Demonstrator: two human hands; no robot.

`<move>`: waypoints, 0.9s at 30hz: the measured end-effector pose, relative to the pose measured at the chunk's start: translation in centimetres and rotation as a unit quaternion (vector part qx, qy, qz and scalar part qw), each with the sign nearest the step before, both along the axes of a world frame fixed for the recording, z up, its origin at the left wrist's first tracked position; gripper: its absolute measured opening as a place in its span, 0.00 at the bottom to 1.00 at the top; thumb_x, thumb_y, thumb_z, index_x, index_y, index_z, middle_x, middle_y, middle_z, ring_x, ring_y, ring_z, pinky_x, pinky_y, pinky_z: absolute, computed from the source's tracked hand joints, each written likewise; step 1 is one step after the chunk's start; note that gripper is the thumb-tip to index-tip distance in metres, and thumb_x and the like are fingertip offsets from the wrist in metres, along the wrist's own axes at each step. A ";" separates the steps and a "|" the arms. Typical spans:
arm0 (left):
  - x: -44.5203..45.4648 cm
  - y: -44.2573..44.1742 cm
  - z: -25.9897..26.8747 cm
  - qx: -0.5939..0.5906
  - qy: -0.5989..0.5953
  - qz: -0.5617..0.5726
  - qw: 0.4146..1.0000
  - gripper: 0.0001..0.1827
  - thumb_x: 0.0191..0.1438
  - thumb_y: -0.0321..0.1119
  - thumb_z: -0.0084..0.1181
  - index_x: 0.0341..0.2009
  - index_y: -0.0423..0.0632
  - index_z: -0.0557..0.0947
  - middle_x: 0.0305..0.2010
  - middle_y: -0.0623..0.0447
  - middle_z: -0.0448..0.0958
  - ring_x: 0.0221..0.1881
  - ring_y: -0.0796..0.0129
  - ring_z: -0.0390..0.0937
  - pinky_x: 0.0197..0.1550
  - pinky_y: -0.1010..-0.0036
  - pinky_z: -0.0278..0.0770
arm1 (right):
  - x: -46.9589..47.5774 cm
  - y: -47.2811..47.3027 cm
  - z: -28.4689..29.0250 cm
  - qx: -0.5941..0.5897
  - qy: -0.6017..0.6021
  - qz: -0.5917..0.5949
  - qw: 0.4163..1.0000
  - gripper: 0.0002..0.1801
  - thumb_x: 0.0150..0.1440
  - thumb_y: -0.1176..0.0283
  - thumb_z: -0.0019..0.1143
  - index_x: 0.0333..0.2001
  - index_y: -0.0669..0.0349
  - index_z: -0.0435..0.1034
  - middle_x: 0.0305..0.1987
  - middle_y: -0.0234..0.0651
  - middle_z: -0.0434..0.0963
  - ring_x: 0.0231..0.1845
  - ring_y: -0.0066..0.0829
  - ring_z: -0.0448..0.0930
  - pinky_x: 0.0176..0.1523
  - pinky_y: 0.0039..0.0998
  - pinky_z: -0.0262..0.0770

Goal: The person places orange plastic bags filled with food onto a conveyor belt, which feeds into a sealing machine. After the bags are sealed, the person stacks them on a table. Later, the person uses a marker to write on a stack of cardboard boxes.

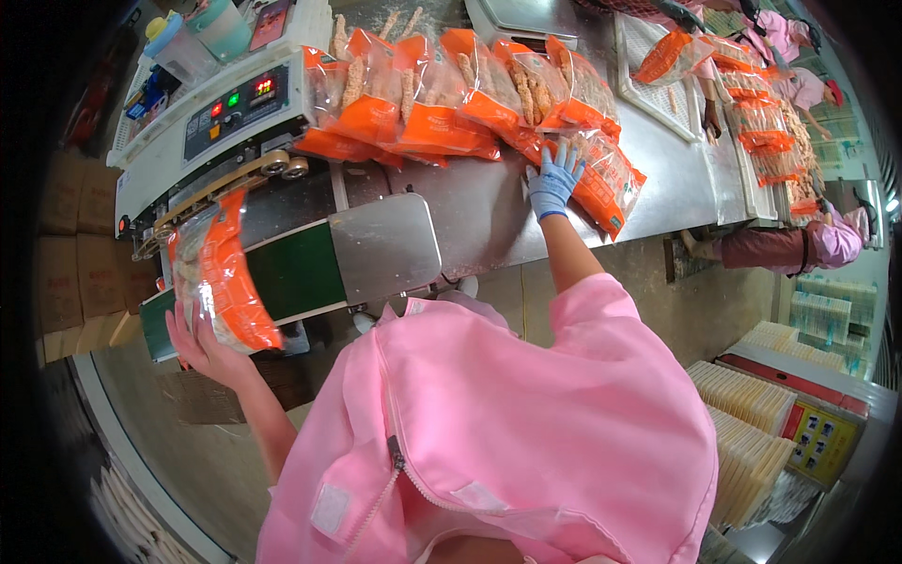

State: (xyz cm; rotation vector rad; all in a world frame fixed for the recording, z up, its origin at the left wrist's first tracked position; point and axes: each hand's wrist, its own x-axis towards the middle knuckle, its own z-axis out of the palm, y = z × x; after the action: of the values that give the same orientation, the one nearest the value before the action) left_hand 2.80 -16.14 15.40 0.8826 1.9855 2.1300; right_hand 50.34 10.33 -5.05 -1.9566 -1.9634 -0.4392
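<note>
My bare left hand [204,345] is against the lower side of an orange and clear plastic food bag [229,282], whose upper end is at the belt edge of a band sealing machine [211,141]. The fingers are partly behind the bag, so a grip cannot be made out. In a blue and white glove, my right hand [554,182] lies with fingers spread on another orange bag [606,180] at the near side of the metal table. Behind it, a row of open-topped bags [437,92] holds long crumb-coated sticks.
A green conveyor belt [296,264] runs below the sealer, beside a metal plate [384,247]. Plastic bottles stand on the sealer's top. A white tray [659,106] and a scale [525,21] are at the back. Several co-workers in pink work at the right, near stacked bags [764,127].
</note>
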 end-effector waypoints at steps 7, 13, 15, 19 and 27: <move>3.0 1.8 1.0 -0.054 0.067 -0.016 0.996 0.26 0.57 0.24 0.43 0.61 0.38 0.58 0.61 0.42 0.63 0.56 0.56 0.69 0.56 0.67 0.67 | 3.3 1.1 -1.1 0.087 0.115 0.065 0.987 0.06 0.51 0.68 0.55 0.33 0.54 0.75 0.44 0.35 0.78 0.59 0.42 0.68 0.66 0.47 0.52; 5.1 2.0 -0.1 -0.059 -0.001 -0.072 0.996 0.26 0.56 0.24 0.44 0.61 0.40 0.60 0.62 0.45 0.62 0.56 0.55 0.69 0.55 0.70 0.67 | 7.1 -5.0 12.7 0.216 0.397 0.022 0.892 0.07 0.59 0.74 0.49 0.39 0.65 0.71 0.37 0.37 0.76 0.37 0.27 0.75 0.43 0.27 0.72; 6.0 3.5 -0.4 -0.035 -0.011 -0.108 0.993 0.26 0.56 0.24 0.44 0.60 0.40 0.60 0.62 0.45 0.61 0.56 0.54 0.70 0.55 0.70 0.66 | 6.7 -6.3 18.0 0.267 0.569 0.058 0.776 0.09 0.61 0.75 0.46 0.42 0.67 0.69 0.39 0.35 0.74 0.37 0.23 0.73 0.43 0.25 0.72; 7.6 7.4 1.5 -0.073 -0.079 -0.290 0.951 0.27 0.54 0.22 0.48 0.60 0.42 0.63 0.55 0.45 0.70 0.54 0.61 0.72 0.56 0.72 0.67 | -2.0 -9.9 28.3 0.306 0.664 0.181 0.658 0.12 0.61 0.73 0.41 0.45 0.68 0.66 0.40 0.40 0.73 0.40 0.27 0.74 0.46 0.28 0.73; 11.1 8.5 5.4 0.056 -0.057 -0.509 0.857 0.37 0.58 0.57 0.47 0.61 0.40 0.63 0.63 0.42 0.62 0.63 0.57 0.61 0.63 0.63 0.56 | -15.6 -14.8 26.1 0.216 0.693 0.328 0.604 0.12 0.61 0.69 0.39 0.42 0.67 0.63 0.42 0.41 0.71 0.41 0.28 0.73 0.48 0.29 0.70</move>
State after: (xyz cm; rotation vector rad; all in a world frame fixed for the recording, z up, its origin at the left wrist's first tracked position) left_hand 13.89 -7.68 20.84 1.3610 0.9262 1.5714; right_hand 34.77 -4.51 21.07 -0.5624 -1.0668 0.6252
